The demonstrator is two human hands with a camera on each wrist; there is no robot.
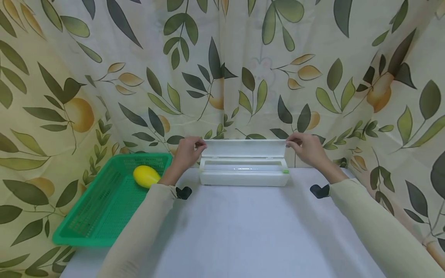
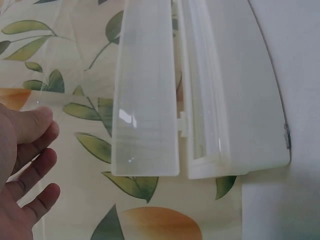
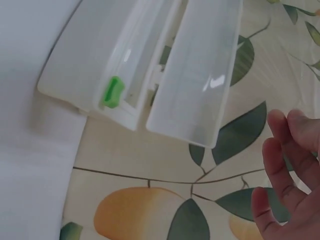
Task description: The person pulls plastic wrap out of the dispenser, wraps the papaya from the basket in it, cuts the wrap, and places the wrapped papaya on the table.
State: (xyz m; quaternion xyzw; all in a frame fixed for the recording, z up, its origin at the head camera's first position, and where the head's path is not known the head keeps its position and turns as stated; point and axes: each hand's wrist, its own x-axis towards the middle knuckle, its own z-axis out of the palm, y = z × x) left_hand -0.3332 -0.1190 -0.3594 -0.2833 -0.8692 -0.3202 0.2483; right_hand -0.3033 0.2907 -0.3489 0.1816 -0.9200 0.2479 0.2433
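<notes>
White dispenser box (image 1: 244,179) stands open at the 12 o'clock edge of the tabletop (image 1: 240,231), its glossy lid (image 1: 245,149) tipped back toward 12. Only the head view takes in the green basket (image 1: 62,241), between 8 and 9 o'clock of the box, with a yellow fruit (image 1: 146,176) at its 2 o'clock. The wrist views reveal faint creases of clear film (image 3: 299,82), pinched narrowly by left hand (image 1: 189,151) and right hand (image 1: 307,149), both apart from the lid. A bright green slider (image 3: 114,92) sits at the box's 3 o'clock end.
</notes>
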